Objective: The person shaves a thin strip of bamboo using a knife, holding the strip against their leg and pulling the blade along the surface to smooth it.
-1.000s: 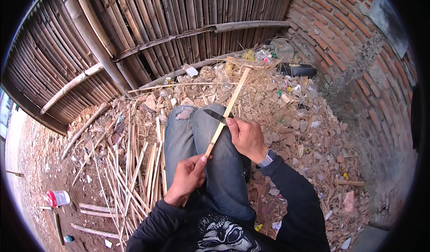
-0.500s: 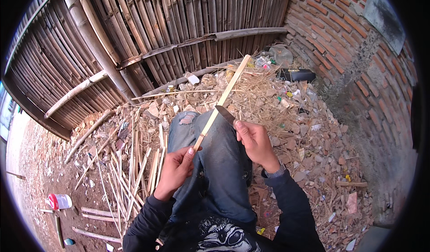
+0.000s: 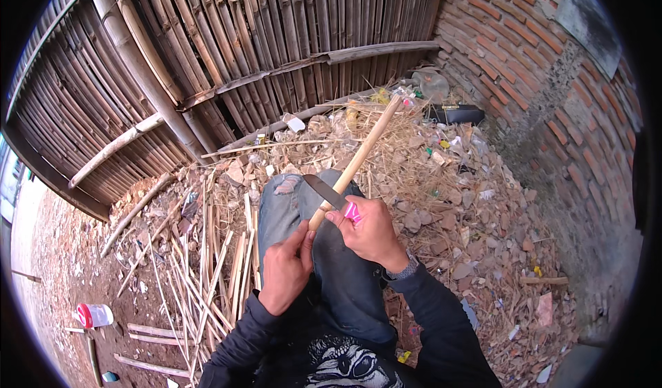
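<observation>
A pale bamboo strip [image 3: 364, 152] slants up and away over my knees, its far end above the straw. My left hand [image 3: 285, 262] is closed round its near end, thumb on top. In my right hand [image 3: 370, 231] is a knife [image 3: 325, 191] with a dark blade and a pink handle, part of which shows between the fingers. The blade lies across the strip just beyond my left hand, pointing up and left, and seems to touch it. My right thumb is close to the strip below the blade.
Several split bamboo strips [image 3: 200, 284] lie in a heap to my left. A red-lidded clear container [image 3: 95, 314] is at the far left. Rubble and straw [image 3: 441, 202] spread ahead and right, bounded by a bamboo fence [image 3: 276, 36] and a brick wall [image 3: 510, 50].
The knife has moved down the strip toward my left hand. The strip has turned about its length, now showing a rounder face. Both hands have come closer together.
</observation>
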Tool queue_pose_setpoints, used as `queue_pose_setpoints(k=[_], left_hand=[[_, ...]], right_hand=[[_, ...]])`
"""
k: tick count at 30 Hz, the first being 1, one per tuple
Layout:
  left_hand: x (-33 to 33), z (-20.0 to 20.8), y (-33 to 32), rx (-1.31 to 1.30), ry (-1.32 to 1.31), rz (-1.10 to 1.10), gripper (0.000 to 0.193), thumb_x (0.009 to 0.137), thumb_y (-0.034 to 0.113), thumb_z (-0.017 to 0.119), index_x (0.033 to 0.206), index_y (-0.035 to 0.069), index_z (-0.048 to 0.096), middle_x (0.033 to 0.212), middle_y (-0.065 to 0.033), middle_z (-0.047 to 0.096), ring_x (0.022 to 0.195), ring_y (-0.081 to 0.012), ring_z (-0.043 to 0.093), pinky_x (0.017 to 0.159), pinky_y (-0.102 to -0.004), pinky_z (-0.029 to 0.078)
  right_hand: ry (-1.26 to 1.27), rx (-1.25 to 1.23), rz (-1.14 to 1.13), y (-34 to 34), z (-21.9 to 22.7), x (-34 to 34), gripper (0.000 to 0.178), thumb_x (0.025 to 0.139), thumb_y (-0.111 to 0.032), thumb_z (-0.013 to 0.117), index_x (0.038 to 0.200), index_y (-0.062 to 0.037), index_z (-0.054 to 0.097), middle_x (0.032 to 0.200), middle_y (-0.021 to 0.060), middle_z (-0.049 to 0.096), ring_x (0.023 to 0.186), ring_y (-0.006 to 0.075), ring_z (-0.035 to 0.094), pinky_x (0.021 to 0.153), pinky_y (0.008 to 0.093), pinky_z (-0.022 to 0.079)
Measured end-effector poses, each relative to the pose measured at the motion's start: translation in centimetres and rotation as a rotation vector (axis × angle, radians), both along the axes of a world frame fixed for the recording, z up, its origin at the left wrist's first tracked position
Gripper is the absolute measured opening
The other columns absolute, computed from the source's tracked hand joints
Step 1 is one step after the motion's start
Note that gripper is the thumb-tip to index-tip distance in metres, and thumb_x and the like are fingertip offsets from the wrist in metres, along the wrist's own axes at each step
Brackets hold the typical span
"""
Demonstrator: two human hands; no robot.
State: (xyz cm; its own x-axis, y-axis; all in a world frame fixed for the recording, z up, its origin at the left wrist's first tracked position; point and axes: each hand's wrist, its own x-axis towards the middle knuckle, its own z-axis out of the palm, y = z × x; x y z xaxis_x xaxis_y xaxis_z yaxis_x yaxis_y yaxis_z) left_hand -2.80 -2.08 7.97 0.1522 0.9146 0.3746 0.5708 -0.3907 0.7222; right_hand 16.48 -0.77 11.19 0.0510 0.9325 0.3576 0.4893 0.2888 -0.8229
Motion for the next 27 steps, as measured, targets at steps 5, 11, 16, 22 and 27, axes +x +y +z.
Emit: queue_pose_setpoints(k=[5, 11, 16, 22, 27], left_hand=[[-1.4, 0.3, 1.8, -0.039, -0.101, 0.071, 0.023, 0.104, 0.015, 0.069, 0.12, -0.001, 0.074, 0.062, -0.0176, 0.06, 0.049, -0.0196, 0.057, 0.05, -0.0355, 0.041], [-10.2, 9.9, 8.7, 0.756, -0.406, 0.348, 0.028, 0.113, 0.022, 0.055, 0.124, 0.0, 0.068, 0.063, 0.0074, 0.048, 0.05, -0.0009, 0.037, 0.045, -0.0222, 0.025], [-21.1, 23.1, 7.1, 1.375, -0.763, 0.523, 0.023, 0.109, 0.013, 0.051, 0.102, -0.006, 0.061, 0.077, -0.0096, 0.062, 0.07, -0.0195, 0.065, 0.066, -0.0308, 0.056], [-5.2, 11.2, 6.3, 0.59, -1.198, -0.221, 0.033, 0.116, 0.038, 0.035, 0.122, 0.012, 0.053, 0.11, -0.0135, 0.073, 0.111, -0.032, 0.073, 0.096, -0.0494, 0.062], [-1.1, 4.5, 2.1, -0.086, -0.684, -0.319, 0.039, 0.111, 0.039, 0.052, 0.13, 0.005, 0.057, 0.122, -0.0211, 0.072, 0.114, -0.0335, 0.073, 0.098, -0.0466, 0.06]], right_hand=[[0.14, -0.023, 0.105, -0.5, -2.0, 0.2, 0.024, 0.091, -0.019, 0.081, 0.085, -0.0001, 0.067, 0.057, 0.0106, 0.051, 0.049, 0.0209, 0.048, 0.051, 0.0378, 0.038], [0.349, -0.003, -0.01, 0.1, -1.5, 3.8, 0.025, 0.09, -0.011, 0.084, 0.111, -0.0021, 0.072, 0.06, -0.0117, 0.043, 0.052, -0.0004, 0.033, 0.05, 0.0231, 0.024], [0.898, -0.408, 0.253, -0.8, 1.0, 1.6, 0.031, 0.097, -0.018, 0.079, 0.12, 0.0017, 0.07, 0.061, -0.0123, 0.045, 0.048, -0.0019, 0.033, 0.046, 0.022, 0.02], [1.276, -0.236, 0.223, 1.0, 2.8, -2.7, 0.067, 0.102, -0.035, 0.073, 0.151, 0.0038, 0.048, 0.096, 0.0031, 0.071, 0.048, -0.0013, 0.032, 0.043, 0.0198, 0.025], [1.521, 0.0, -0.11, 2.6, -0.2, 0.5, 0.013, 0.106, -0.023, 0.066, 0.112, -0.0126, 0.062, 0.096, 0.0054, 0.07, 0.048, 0.0022, 0.034, 0.041, 0.0223, 0.028]])
